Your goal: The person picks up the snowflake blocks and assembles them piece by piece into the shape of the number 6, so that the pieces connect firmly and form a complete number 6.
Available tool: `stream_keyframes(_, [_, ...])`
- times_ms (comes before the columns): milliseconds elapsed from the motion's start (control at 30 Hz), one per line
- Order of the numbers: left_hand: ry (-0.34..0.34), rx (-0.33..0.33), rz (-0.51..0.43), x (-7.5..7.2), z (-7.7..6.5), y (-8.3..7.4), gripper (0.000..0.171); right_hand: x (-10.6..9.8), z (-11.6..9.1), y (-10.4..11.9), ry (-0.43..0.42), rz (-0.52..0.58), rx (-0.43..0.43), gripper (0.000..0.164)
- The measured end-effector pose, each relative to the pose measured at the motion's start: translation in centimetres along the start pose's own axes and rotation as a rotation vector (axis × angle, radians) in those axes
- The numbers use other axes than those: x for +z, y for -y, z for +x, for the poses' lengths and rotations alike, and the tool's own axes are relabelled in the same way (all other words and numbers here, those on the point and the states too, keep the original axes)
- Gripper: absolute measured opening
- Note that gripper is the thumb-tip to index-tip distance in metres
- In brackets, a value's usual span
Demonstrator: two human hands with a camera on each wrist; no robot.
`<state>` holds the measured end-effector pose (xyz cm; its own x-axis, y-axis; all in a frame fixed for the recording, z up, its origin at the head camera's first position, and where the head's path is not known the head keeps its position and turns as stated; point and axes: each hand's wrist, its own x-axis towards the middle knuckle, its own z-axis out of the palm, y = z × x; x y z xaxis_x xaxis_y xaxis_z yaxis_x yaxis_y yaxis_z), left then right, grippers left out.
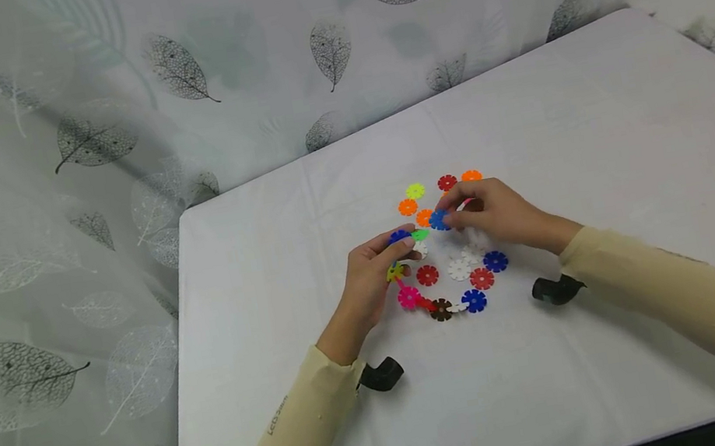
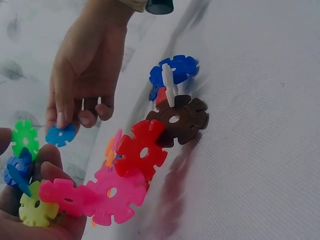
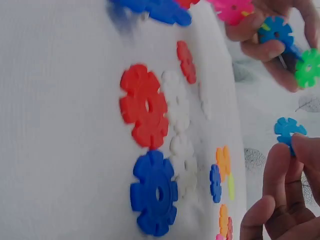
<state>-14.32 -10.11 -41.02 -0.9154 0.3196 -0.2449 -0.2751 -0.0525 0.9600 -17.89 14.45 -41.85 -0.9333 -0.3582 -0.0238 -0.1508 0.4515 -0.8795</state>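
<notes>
My left hand [image 1: 366,273] holds one end of a curved chain of slotted plastic snowflake discs. A green disc [image 2: 25,139] sticks out at that end, joined to blue discs [image 2: 17,170] and a yellow-green disc [image 2: 37,206] by the fingers. From there the chain runs through pink discs [image 2: 114,195], a red disc [image 2: 142,150], a brown disc [image 2: 175,120] and a white disc [image 2: 170,85] to a dark blue disc [image 1: 474,301] low at the table. My right hand [image 1: 501,215] pinches a single lighter blue disc [image 3: 288,132] between thumb and fingertips, a short gap from the green one.
Loose discs lie on the white table [image 1: 300,217]: a red disc [image 1: 427,275], white discs [image 1: 459,267], another red disc [image 3: 145,106] and a blue disc [image 3: 155,193]. Farther back are orange [image 1: 408,207], yellow [image 1: 415,190] and dark red discs [image 1: 447,183]. A leaf-patterned curtain [image 1: 252,59] hangs behind.
</notes>
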Motion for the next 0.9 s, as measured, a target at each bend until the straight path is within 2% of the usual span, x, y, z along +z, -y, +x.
stream_keyframes(167, [-0.026,-0.018,0.013,0.1,0.1,0.1,0.036,0.2,-0.5,0.3,-0.001,0.128,0.014,0.025])
stream_keyframes(333, [-0.03,-0.024,0.019,0.1,0.0,0.0,0.037,0.4,-0.9,0.5,-0.014,0.192,-0.037,0.024])
stream_keyframes(633, [-0.042,-0.033,0.009,0.2,0.0,0.0,0.036,0.6,-1.1,0.6,-0.016,0.224,-0.047,0.026])
stream_keyframes(900, [-0.038,-0.032,0.01,0.2,0.1,0.0,0.037,0.7,-1.3,0.6,-0.029,0.208,-0.055,0.022])
